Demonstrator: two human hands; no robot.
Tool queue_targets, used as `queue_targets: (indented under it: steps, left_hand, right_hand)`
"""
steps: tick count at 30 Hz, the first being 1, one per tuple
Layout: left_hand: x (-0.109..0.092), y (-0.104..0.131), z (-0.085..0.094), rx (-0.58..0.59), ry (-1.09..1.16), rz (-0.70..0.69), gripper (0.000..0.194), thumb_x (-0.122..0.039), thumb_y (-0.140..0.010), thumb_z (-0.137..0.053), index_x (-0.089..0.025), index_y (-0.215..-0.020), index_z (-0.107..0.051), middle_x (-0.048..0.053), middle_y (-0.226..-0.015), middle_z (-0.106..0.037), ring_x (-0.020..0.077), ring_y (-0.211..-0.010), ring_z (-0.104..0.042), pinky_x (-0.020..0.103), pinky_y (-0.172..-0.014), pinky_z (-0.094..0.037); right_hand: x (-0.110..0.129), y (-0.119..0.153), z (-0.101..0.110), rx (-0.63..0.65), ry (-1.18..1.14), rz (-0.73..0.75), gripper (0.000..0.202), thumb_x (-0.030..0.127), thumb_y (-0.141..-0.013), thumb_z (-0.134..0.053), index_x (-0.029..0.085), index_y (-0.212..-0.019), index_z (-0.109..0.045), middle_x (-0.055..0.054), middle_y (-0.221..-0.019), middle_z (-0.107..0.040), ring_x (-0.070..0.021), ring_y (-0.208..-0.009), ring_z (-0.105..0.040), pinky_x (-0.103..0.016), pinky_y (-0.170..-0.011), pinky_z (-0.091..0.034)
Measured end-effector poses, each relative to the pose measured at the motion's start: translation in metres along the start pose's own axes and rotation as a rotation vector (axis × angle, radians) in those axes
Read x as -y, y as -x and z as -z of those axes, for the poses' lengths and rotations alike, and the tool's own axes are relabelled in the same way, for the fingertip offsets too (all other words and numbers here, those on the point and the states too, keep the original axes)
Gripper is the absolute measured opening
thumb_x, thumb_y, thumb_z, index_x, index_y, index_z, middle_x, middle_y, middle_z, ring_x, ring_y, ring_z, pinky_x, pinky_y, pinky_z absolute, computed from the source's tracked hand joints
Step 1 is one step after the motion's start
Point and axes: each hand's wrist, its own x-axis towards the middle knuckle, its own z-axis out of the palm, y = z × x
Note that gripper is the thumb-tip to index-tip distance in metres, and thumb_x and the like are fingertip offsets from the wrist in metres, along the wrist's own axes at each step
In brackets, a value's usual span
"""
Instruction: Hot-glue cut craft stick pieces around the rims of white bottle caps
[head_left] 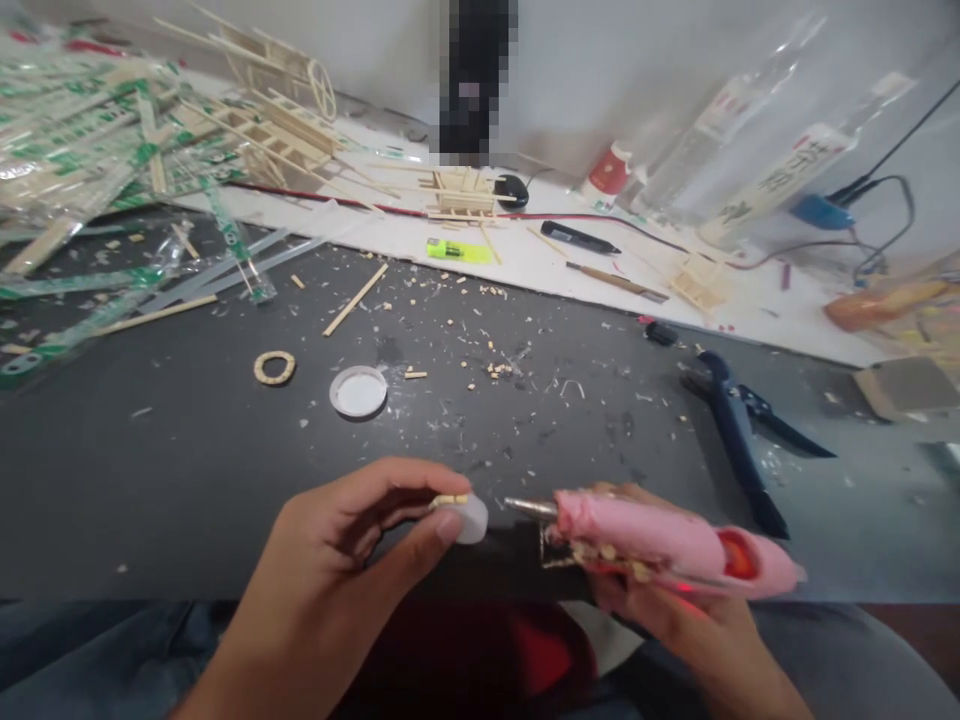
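Observation:
Between the thumb and fingers of my left hand (367, 550) is a small round white cap (472, 522), with small pale wood pieces (450, 499) along its upper edge. My right hand (660, 605) is wrapped round a pink hot glue gun (667, 535), whose metal nozzle (531, 508) points left at the cap, a short gap away. A red glow shows on the gun's underside. Beyond my left hand lie a ring of small wood pieces (274, 368) and a shallow white lid (358, 391).
Wood chips (499, 370) litter the dark table. Dark-handled cutters (735, 440) lie at right. Green-printed plastic packets (82, 170) of wood sticks are piled at left. Small wooden cart models (277, 135), a yellow-green lighter or similar item (459, 250) and a black pen (579, 238) lie at the back.

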Motion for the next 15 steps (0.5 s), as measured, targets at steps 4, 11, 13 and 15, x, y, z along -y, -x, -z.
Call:
queue_targets:
  steps: [4, 11, 13, 15]
  left_hand:
    - [-0.002, -0.001, -0.001, 0.052, 0.069, 0.04, 0.008, -0.034, -0.087, -0.083, -0.038, -0.095, -0.082, -0.008, -0.084, -0.086, 0.0125, -0.07, -0.081, 0.01, -0.064, -0.06]
    - [-0.002, -0.002, -0.001, 0.093, 0.14, 0.084, 0.012, -0.031, -0.087, -0.082, -0.04, -0.096, -0.079, -0.01, -0.087, -0.087, 0.0121, -0.073, -0.082, 0.009, -0.063, -0.06]
    - [-0.001, -0.002, -0.001, 0.089, 0.131, 0.086, 0.013, -0.028, -0.088, -0.081, -0.037, -0.096, -0.079, -0.009, -0.088, -0.086, 0.012, -0.076, -0.082, 0.009, -0.066, -0.061]
    - [-0.001, -0.001, -0.001, 0.085, 0.098, 0.081, 0.012, -0.026, -0.088, -0.081, -0.035, -0.097, -0.08, -0.008, -0.088, -0.086, 0.0121, -0.077, -0.082, 0.009, -0.068, -0.06]
  right_hand:
    - [-0.014, 0.008, -0.01, -0.195, 0.075, -0.059, 0.05, 0.069, -0.091, -0.06, 0.023, -0.075, -0.07, -0.006, -0.069, -0.06, -0.0184, -0.057, -0.053, -0.028, -0.045, -0.044]
    - [-0.016, 0.013, -0.011, -0.246, 0.281, -0.069, 0.03, 0.049, -0.088, -0.068, 0.025, -0.071, -0.067, -0.003, -0.063, -0.061, -0.0176, -0.055, -0.054, -0.025, -0.045, -0.044]
    - [-0.009, 0.011, -0.014, -0.234, 0.433, -0.051, 0.032, 0.046, -0.091, -0.064, 0.024, -0.067, -0.065, -0.002, -0.06, -0.06, -0.0156, -0.051, -0.051, -0.025, -0.044, -0.04]
    - [-0.006, 0.01, -0.018, -0.244, 0.556, -0.032, 0.032, 0.042, -0.092, -0.061, 0.024, -0.066, -0.066, -0.003, -0.06, -0.062, -0.0167, -0.052, -0.054, -0.027, -0.047, -0.042]
